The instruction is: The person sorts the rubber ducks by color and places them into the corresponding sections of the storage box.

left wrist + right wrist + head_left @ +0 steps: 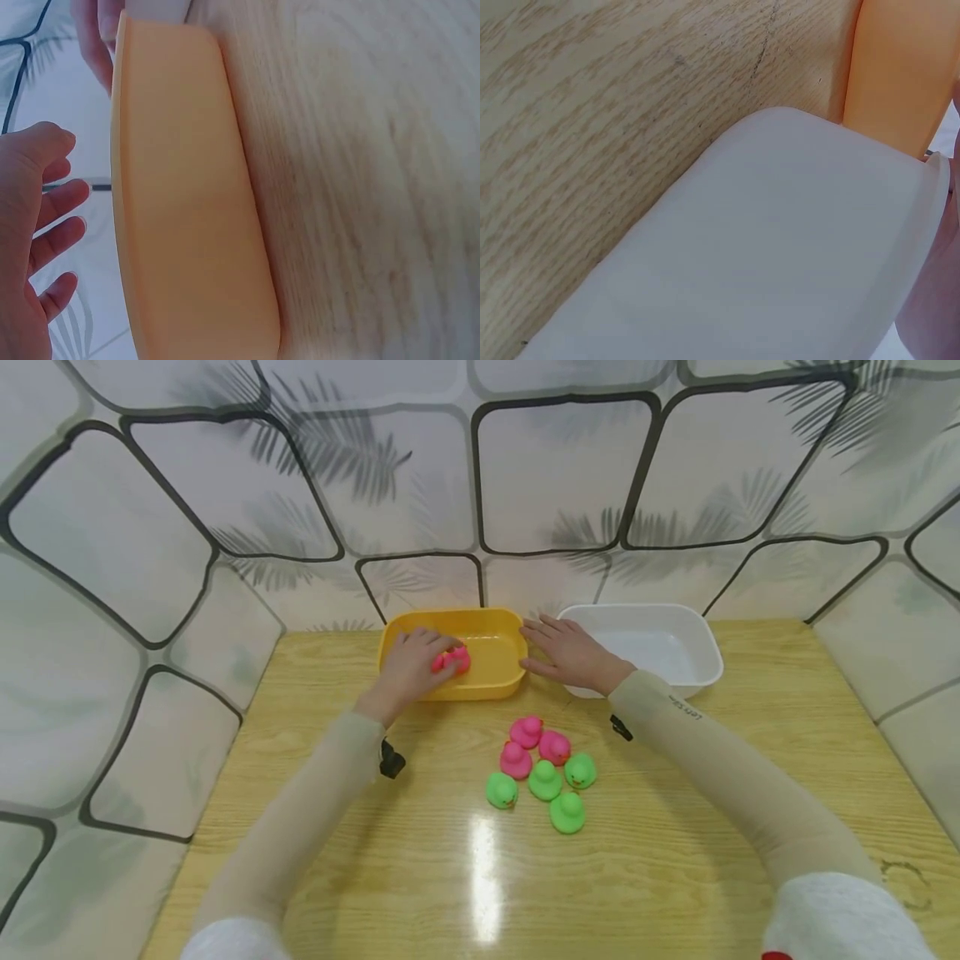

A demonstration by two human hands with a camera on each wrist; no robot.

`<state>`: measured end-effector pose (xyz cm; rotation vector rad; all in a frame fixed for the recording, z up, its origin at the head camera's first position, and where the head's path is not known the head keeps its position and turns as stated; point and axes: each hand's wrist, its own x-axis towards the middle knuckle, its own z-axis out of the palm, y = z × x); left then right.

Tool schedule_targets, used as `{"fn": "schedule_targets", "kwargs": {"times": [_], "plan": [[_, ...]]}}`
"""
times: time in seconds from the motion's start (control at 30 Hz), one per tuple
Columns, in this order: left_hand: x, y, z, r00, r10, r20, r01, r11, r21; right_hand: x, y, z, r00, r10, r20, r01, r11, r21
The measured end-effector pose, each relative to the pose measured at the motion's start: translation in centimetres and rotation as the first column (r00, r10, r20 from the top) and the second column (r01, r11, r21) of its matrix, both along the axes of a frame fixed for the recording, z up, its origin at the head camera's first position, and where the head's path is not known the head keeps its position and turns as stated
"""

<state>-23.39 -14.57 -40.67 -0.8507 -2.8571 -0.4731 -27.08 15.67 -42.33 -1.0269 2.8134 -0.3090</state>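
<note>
My left hand point(414, 664) is over the left part of a yellow plastic basin point(498, 656), next to pink rubber ducks point(459, 658) that it partly covers. In the left wrist view the fingers point(64, 244) are loosely bent, apart from one another, with nothing between them, above the basin's rim. My right hand point(572, 653) stretches its fingers to the yellow basin's right rim, and its palm passes over the left edge of a white basin point(701, 647). In the right wrist view the white basin's outer wall hides most of this hand.
On the wooden table point(420, 860), in front of the basins, pink ducks point(527, 732) and several green ducks point(545, 781) stand in a cluster. The basins are side by side near a patterned wall covering point(562, 477), which also rises at both sides.
</note>
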Motion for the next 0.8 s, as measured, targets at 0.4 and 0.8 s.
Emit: {"fn": "schedule_targets", "kwargs": {"times": [0.4,0.8], "plan": [[3.3,0.8,-0.7,0.983,-0.114,-0.143,0.127,0.988,0.083,0.2,0.0,0.3,1.0,-0.002,0.002,0.002,1.0,0.008],[6.5,2.4,-1.3,0.971,-0.212,-0.107,0.218,0.975,0.047,0.2,0.0,0.0,1.0,0.001,-0.011,-0.001,1.0,-0.002]]}}
